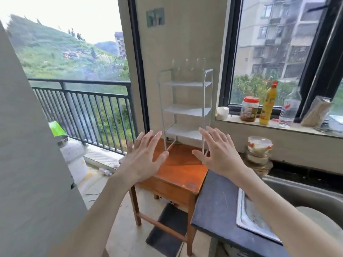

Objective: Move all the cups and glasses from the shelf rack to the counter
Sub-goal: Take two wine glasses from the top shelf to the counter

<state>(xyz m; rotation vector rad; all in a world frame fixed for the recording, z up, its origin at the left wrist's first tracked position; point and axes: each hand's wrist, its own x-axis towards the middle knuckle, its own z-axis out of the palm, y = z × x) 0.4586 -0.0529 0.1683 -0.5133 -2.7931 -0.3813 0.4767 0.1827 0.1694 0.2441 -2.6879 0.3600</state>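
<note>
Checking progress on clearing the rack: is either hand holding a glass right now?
No, both the left hand and right hand are spread open and empty, while the blurry clear glasses sit atop the white wire shelf rack.

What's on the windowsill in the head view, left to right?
White cup → red-lidded jar → yellow bottle → clear plastic bottle → clear bag of pale sticks, leaning against the window frame. What lies beyond the bag at the right edge is too blurred to name.

One shelf rack with four shelves, about four blurred glasses on top, two hands, one yellow bottle, one red-lidded jar.
</note>
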